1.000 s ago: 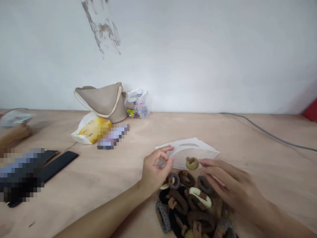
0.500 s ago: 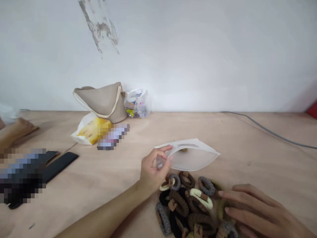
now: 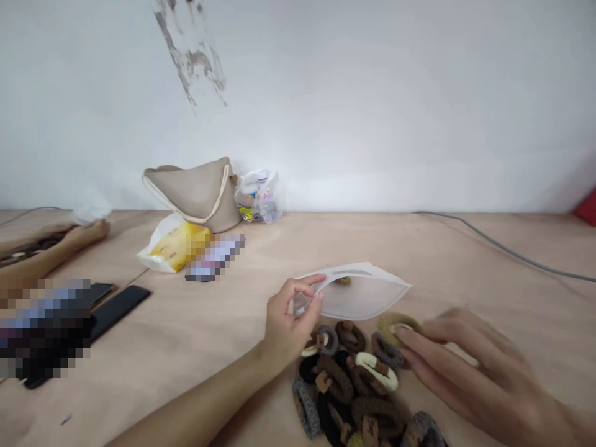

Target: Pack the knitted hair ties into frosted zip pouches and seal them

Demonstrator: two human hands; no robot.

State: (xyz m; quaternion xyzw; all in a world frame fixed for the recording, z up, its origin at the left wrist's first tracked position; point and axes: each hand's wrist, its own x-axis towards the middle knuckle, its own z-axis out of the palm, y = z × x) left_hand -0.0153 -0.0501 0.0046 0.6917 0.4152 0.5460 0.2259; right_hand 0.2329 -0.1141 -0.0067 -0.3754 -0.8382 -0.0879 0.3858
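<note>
While the left hand (image 3: 292, 315) pinches the frosted zip bag (image 3: 367, 297) open on the tabletop (image 3: 186, 354), the blurred right hand (image 3: 472, 366), grip unclear, reaches a mustard hair tie (image 3: 395, 324), which apparently next needs carrying to the bag's mouth.

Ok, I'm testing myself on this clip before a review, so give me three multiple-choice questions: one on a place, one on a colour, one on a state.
1. Where is the tan shoulder bag?
A) At the far edge of the table
B) On a chair
C) Hanging on the wall

2. What colour is the fuzzy hair tie at the right hand?
A) Red
B) Mustard yellow
C) White

3. What state is the clear zip pouch in?
A) Sealed flat
B) Turned inside out
C) Held open by the left hand

1 A: it stands by the wall.
2 B: its ring shows mustard yellow.
3 C: the fingers hold its mouth apart.
</note>
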